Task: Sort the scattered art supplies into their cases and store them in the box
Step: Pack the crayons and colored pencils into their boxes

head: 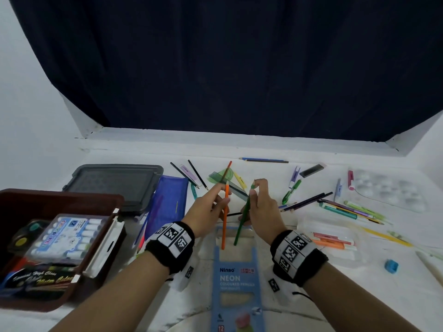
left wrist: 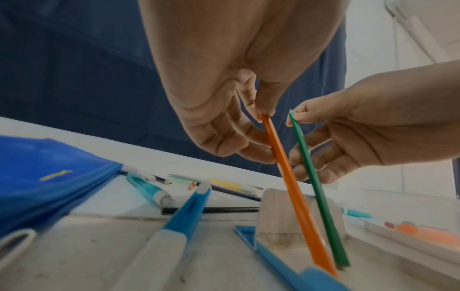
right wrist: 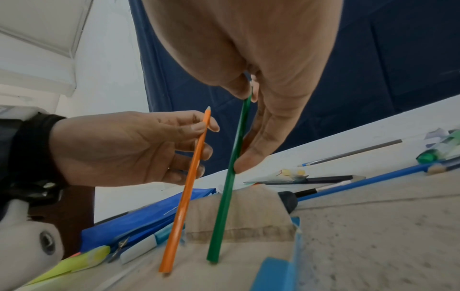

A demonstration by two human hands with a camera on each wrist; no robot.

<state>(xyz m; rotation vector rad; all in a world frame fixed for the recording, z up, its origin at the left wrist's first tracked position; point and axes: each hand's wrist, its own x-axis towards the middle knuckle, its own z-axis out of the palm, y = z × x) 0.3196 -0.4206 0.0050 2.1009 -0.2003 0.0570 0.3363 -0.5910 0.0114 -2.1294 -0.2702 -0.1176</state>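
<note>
Two pencils stand nearly upright over the pencil case (head: 236, 279), one in each hand; the left hand (head: 208, 213) pinches the orange pencil (head: 225, 216) near its top between thumb and forefinger, the other fingers loosely curled beside the shaft; the right hand (head: 261, 207) pinches the green pencil (head: 242, 224) the same way, its tip up by the fingertips. Both blunt ends sit down on the open flap end of the case, close together but apart; the wrist views show the orange one leaning a little toward the green. The case lies flat on the white table (head: 299, 152), pale blue, its printed face toward the person, between the two forearms.

To the left sits the brown box (head: 60, 202), open, with a pack of colour pens (head: 69, 236) and a dark paint set (head: 38, 281) inside; behind it lies a grey lid (head: 115, 183); just beside that, a blue pouch (head: 167, 202). Beyond the hands are loose pencils, a green protractor (head: 219, 176) and a ruler; off to the right more pens and pencils lie scattered, with a clear palette (head: 388, 190), a clear case holding orange and pink markers (head: 333, 240), and a blue sharpener (head: 391, 265) near the edge.
</note>
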